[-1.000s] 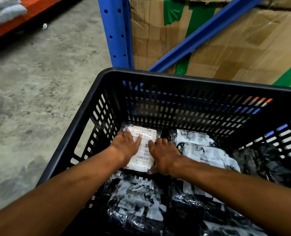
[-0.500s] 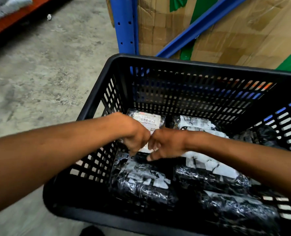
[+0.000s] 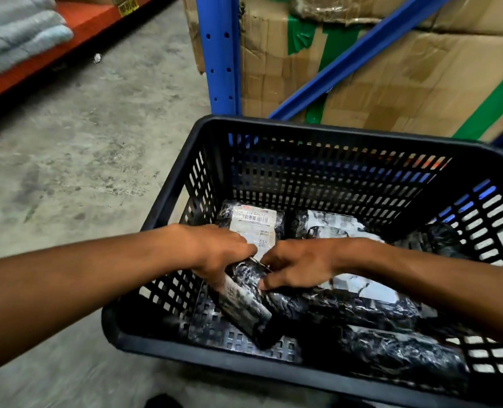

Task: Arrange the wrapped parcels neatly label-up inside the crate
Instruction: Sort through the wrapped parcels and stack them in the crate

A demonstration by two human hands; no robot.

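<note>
The black crate (image 3: pixel 347 136) sits below stacked cardboard boxes (image 3: pixel 391 72). In its near left corner a tilted, plastic-wrapped parcel (image 3: pixel 244 301) looks soft, light and slippery; best gripped at its ends. Left hand (image 3: pixel 214 251) and right hand (image 3: pixel 297 266) both clasp its upper end. Neighbouring parcels (image 3: pixel 362 293) crowd its right.

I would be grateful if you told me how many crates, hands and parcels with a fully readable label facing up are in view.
Black crate: 1
Hands, left hand and right hand: 2
Parcel with readable barcode label up: 1
Total: 4
The other black-wrapped parcels overlap too much to count surely.
</note>
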